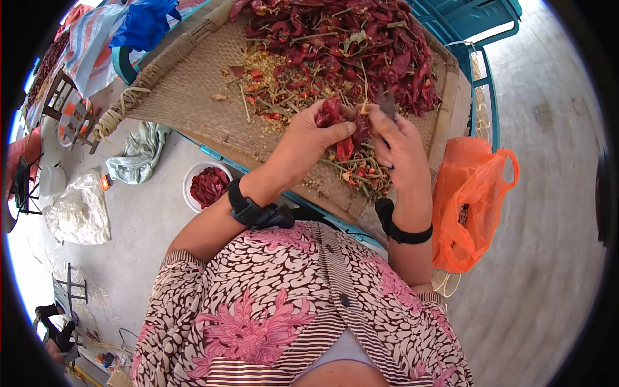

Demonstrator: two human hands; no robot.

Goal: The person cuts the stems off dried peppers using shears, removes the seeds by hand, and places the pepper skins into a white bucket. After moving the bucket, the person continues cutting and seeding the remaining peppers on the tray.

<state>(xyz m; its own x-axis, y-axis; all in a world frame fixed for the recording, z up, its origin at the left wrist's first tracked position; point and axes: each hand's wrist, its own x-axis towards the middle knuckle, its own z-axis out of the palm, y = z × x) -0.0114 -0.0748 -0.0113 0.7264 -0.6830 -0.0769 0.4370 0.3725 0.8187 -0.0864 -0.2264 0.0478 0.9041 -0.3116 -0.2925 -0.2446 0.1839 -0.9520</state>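
My left hand (317, 137) is closed on a dark red dried chili pepper (331, 113) over the front part of a woven mat (187, 90). Close on its right, my right hand (401, 143) grips a small dark tool (388, 105), blurred at its tip, near the pepper's stem. More red pepper flesh shows between the two hands. Behind them lies a large heap of dried red chilies (335, 39). Stems and yellow seeds (261, 68) are scattered around, and stem scraps (364, 177) lie below my hands.
An orange plastic bag (461, 206) hangs at the table's right side. On the floor at left stand a white bowl (188, 187) of red pieces, a greenish cloth bag (138, 155) and a clear plastic bag (80, 209). A blue bag (145, 24) lies at the upper left.
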